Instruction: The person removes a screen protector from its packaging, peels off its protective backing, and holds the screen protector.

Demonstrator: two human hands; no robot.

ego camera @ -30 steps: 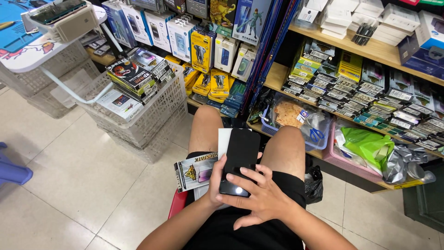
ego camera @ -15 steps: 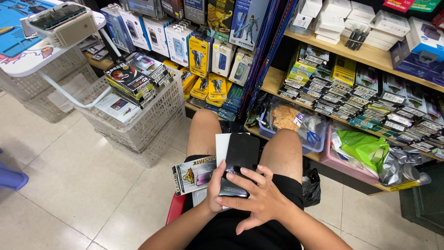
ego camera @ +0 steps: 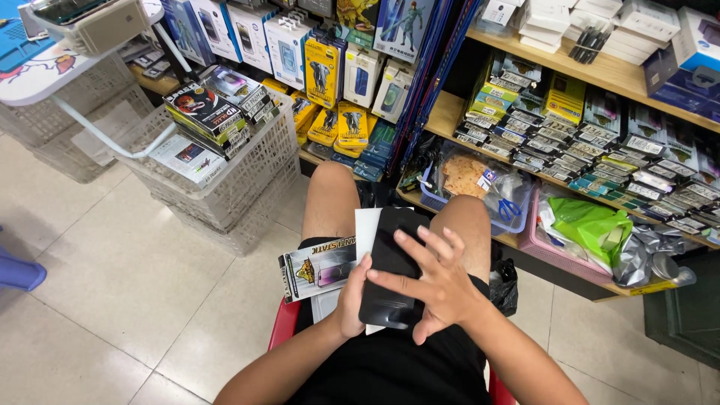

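Since the earlier frame little has shifted: both hands stay on the black phone (ego camera: 391,264), which lies over the person's lap. From the head view, the left hand (ego camera: 349,298) grips its lower left edge, while the right hand (ego camera: 435,285) presses flat on its screen, fingers spread. A white sheet (ego camera: 367,225) lies under it, a printed package (ego camera: 319,266) just beside, a white basket (ego camera: 247,176) nearby.

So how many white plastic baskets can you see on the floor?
3: one basket beside the person's left knee, holding boxes; two baskets under the small table at far left. More may be hidden.
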